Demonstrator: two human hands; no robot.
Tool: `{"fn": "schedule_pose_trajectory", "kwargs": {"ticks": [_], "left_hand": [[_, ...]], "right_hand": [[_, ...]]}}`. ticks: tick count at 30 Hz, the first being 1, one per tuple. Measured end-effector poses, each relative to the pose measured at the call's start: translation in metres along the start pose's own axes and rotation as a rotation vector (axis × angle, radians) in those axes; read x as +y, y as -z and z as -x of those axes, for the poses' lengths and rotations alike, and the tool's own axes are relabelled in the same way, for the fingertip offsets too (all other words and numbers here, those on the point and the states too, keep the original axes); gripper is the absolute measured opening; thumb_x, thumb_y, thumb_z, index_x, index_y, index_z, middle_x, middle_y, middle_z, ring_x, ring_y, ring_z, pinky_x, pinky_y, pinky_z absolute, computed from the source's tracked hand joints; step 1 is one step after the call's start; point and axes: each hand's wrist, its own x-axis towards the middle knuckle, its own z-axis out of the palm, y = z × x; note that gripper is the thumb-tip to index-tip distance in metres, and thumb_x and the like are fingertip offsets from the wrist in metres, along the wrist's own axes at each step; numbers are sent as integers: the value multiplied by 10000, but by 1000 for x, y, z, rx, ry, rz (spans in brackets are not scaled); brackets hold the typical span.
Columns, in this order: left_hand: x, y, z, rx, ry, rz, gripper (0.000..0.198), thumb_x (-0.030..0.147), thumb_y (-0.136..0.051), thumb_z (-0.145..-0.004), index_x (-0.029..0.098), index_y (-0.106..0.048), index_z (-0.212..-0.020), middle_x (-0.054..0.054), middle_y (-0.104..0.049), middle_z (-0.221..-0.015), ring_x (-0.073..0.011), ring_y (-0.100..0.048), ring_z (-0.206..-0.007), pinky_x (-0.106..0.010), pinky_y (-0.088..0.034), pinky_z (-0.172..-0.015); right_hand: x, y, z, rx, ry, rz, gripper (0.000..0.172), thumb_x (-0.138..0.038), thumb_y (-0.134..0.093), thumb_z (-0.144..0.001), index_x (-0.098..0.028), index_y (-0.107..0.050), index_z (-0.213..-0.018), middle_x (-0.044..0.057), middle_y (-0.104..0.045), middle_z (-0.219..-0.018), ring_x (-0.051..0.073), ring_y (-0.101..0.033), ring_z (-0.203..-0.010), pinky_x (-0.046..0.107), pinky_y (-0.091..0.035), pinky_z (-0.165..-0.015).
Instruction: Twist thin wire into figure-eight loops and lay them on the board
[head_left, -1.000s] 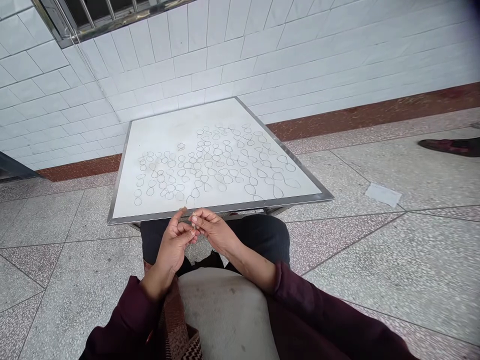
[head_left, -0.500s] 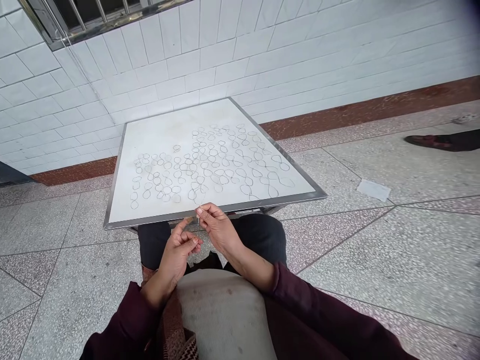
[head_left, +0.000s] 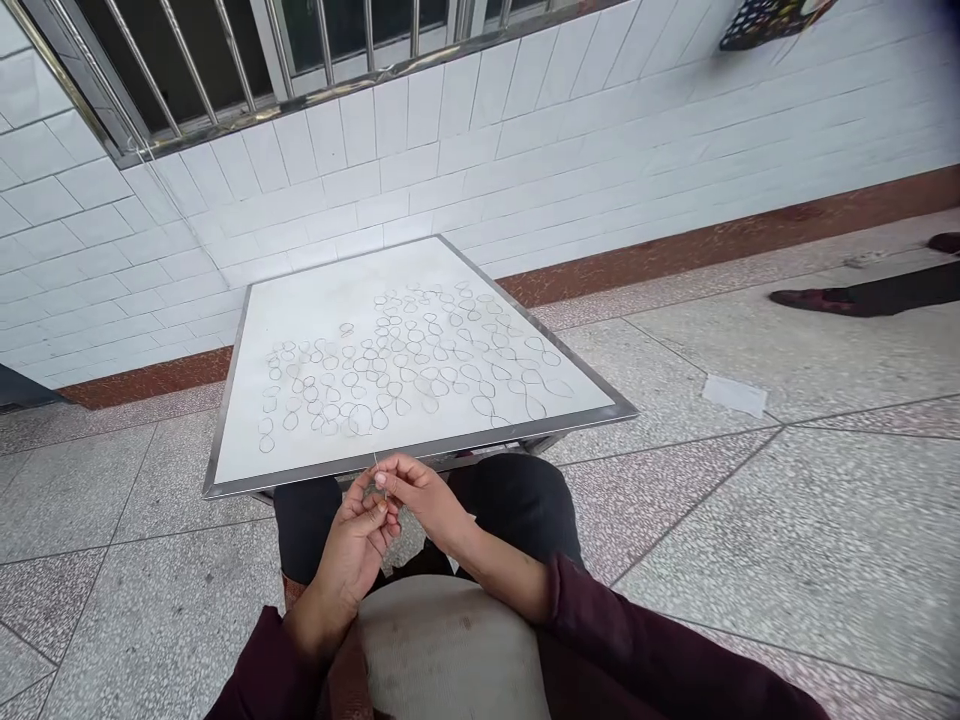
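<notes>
My left hand and my right hand meet over my knees, just in front of the metal-framed white board. Both pinch a thin pale strand between thumb and fingertips. Its exact material is too fine to tell. On the board lie many thin dark wire-like loops, spread in rows of figure-eight shapes. The nearest loops sit a short way beyond my fingers, and neither hand touches them.
Dark trousers cover my knees, and a pale cloth lies across my lap. White tiles and a barred window stand behind the board. A person's dark shoe and a white paper lie on the terrazzo floor at right.
The view has tilted upward, so the board sits lower and more window shows. My left hand has come up against my right hand, and both now pinch the strand.
</notes>
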Motion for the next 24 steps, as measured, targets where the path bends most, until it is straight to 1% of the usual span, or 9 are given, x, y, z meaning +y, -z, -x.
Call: {"fn": "schedule_pose_trajectory", "kwargs": {"ticks": [3, 5, 7, 8, 10, 13, 16, 20, 24], "left_hand": [[-5, 8, -6, -3, -35, -68, 513, 217, -795, -770, 200, -594, -1241, 10, -608, -776, -103, -593, -729, -235, -464, -704], [-11, 23, -15, -42, -82, -211, 508, 341, -719, -850, 215, -547, -1310, -18, -631, -828, -134, -613, -787, -263, -468, -728], [-21, 47, -29, -103, -76, -448, 529, 433, -645, -890, 229, -504, -1357, -45, -662, -902, -154, -621, -835, -286, -462, -757], [-28, 60, -38, -134, -15, -580, 545, 472, -654, -867, 235, -514, -1339, -39, -667, -903, -151, -616, -818, -285, -455, -745], [-42, 89, -54, -137, 66, -655, 577, 464, -763, -746, 177, -585, -1214, -35, -662, -806, -158, -598, -713, -289, -428, -660], [-65, 126, -74, -112, 171, -724, 554, 392, -827, -633, 151, -612, -1083, 7, -625, -665, -138, -538, -580, -293, -391, -613], [-84, 149, -86, -80, 233, -753, 526, 298, -831, -591, 158, -608, -1046, 41, -591, -624, -126, -520, -563, -301, -389, -639], [-100, 163, -97, -97, 305, -722, 546, 301, -810, -624, 156, -588, -1102, 20, -619, -675, -137, -557, -594, -312, -406, -662], [-106, 167, -106, -140, 359, -671, 600, 343, -819, -670, 169, -569, -1188, -1, -633, -750, -174, -626, -695, -332, -452, -705]], "right_hand": [[4, 4, -5, 38, 11, 49, 288, -475, -728, -791, -207, -639, -847, -49, -550, -622, 109, -477, -509, 264, -405, -518], [4, 9, -13, 91, 51, 130, 299, -484, -727, -777, -202, -641, -827, -45, -546, -634, 110, -472, -536, 265, -409, -543], [0, 15, -27, 131, 90, 221, 300, -487, -715, -775, -198, -645, -813, -37, -546, -646, 113, -468, -567, 264, -413, -571], [-2, 17, -36, 144, 101, 258, 302, -490, -705, -775, -196, -646, -811, -33, -546, -649, 115, -465, -576, 263, -413, -574], [-10, 21, -58, 157, 106, 324, 312, -501, -686, -767, -195, -645, -810, -24, -548, -660, 119, -464, -586, 258, -406, -560], [-23, 23, -97, 180, 100, 427, 310, -499, -677, -735, -195, -634, -776, -2, -577, -706, 132, -492, -624, 247, -396, -535], [-39, 21, -142, 189, 89, 494, 260, -460, -667, -756, -202, -641, -780, 13, -616, -767, 143, -522, -672, 241, -405, -539], [-58, 14, -212, 206, 53, 580, 161, -360, -667, -806, -203, -642, -787, 19, -658, -845, 131, -546, -700, 221, -410, -537], [-71, 6, -291, 239, -10, 663, 121, -269, -653, -877, -173, -636, -805, 45, -682, -897, 114, -567, -702, 201, -427, -525]]}}
